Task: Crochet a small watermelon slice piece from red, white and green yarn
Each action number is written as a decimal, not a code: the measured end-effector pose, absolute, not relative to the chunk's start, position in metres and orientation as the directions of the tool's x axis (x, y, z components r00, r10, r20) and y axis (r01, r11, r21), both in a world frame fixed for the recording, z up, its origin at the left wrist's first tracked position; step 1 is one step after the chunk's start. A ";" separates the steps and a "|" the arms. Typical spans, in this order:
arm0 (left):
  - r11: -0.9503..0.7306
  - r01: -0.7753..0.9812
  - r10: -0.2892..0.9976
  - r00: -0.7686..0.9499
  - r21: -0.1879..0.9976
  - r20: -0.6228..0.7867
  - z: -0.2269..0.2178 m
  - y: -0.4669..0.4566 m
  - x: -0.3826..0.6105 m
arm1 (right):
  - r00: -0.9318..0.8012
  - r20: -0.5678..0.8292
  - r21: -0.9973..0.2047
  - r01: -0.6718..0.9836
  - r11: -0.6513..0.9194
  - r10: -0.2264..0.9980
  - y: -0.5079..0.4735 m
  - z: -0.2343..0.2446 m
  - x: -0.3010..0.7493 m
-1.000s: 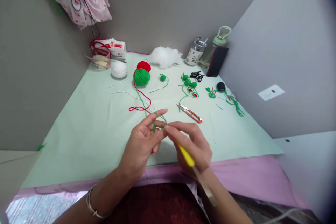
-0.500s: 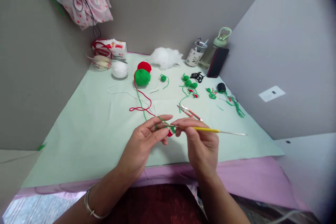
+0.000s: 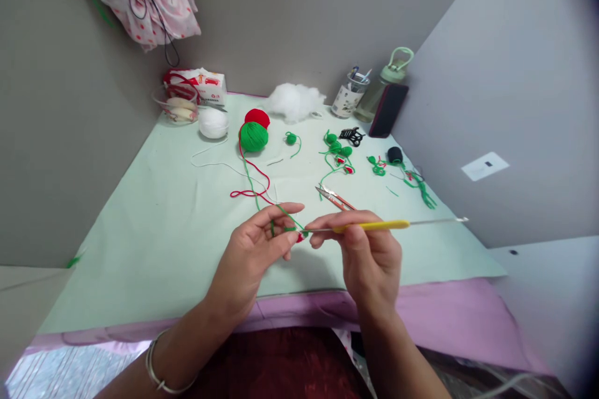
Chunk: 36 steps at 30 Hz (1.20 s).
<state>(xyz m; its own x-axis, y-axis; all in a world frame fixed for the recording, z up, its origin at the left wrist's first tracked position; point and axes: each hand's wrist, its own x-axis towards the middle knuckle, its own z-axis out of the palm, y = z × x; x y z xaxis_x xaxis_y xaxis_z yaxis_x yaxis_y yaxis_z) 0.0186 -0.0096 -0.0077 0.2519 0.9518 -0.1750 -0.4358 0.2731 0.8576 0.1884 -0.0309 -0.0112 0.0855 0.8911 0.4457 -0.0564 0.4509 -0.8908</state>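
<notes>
Centre of frame, low. Left hand [image 3: 255, 249] palm up, fingers curled narrow, thumb and fingertips pinching a small crochet piece [image 3: 300, 237], red with green at its edge. Green strand [image 3: 262, 202] runs over the index finger and away up the frame to the green yarn ball [image 3: 253, 136].

Right hand [image 3: 369, 255] closed in a pencil-like hold on the crochet hook [image 3: 374, 225], fingers on the yellow grip. Hook lies near level. Its tip meets the crochet piece at the left hand's fingertips; its bare metal tail points toward the right of frame. Both hands held above the near edge of the pale green tabletop [image 3: 154, 230]. Thin bangle [image 3: 159, 377] on the left wrist.

Upper centre: red yarn ball [image 3: 257, 116] touching the green one from behind, white yarn ball [image 3: 213, 123] to their left, loose white stuffing [image 3: 294, 100] by the wall. Thread snips [image 3: 336, 197] flat on the tabletop just beyond the right hand. Small green crocheted bits [image 3: 337, 149] with trailing ends scattered right of centre. Pen cup [image 3: 347, 98] and water bottle [image 3: 384, 84] upper right, against the wall.
</notes>
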 end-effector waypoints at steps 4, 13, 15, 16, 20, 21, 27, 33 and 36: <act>0.161 -0.361 0.981 0.159 0.919 -0.110 -0.009 -0.012 0.019 | 0.008 0.621 -0.758 0.260 0.598 0.784 -0.035 -0.009 0.187; 0.326 -0.524 0.943 0.236 0.787 -0.234 -0.010 -0.014 0.025 | -0.250 0.807 -0.268 0.652 0.709 0.535 -0.032 -0.032 0.185; 0.464 -0.569 0.883 0.357 0.679 -0.304 -0.009 -0.010 0.021 | -0.187 0.809 -0.343 0.620 0.705 0.558 -0.030 -0.031 0.186; 0.498 -0.580 0.864 0.392 0.644 -0.316 -0.008 -0.008 0.019 | -0.109 0.792 -0.448 0.565 0.693 0.601 -0.029 -0.029 0.186; 0.475 -0.600 0.876 0.393 0.643 -0.281 -0.004 -0.003 0.014 | 0.141 0.599 -0.800 0.143 0.583 0.788 -0.023 -0.021 0.184; 0.469 -0.587 0.877 0.395 0.659 -0.273 -0.004 -0.004 0.015 | 0.141 0.566 -0.824 0.072 0.562 0.812 -0.022 -0.019 0.183; 0.359 -0.494 0.923 0.311 0.792 -0.225 -0.009 -0.010 0.022 | 0.072 0.602 -0.787 0.221 0.576 0.795 -0.025 -0.017 0.176; 0.471 -0.572 0.877 0.381 0.671 -0.291 -0.008 -0.005 0.019 | -0.092 0.788 -0.470 0.550 0.690 0.609 -0.032 -0.022 0.180; 0.510 -0.604 0.858 0.405 0.613 -0.315 -0.006 -0.002 0.015 | 0.086 0.692 -0.694 0.356 0.626 0.717 -0.028 -0.019 0.183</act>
<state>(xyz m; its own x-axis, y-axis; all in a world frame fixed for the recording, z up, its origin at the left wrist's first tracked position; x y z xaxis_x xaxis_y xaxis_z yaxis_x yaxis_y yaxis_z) 0.0154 -0.0015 -0.0063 0.4051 0.8584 -0.3148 -0.6039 0.5097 0.6128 0.1827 -0.0277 -0.0187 0.0863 0.7171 0.6917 0.3565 0.6261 -0.6935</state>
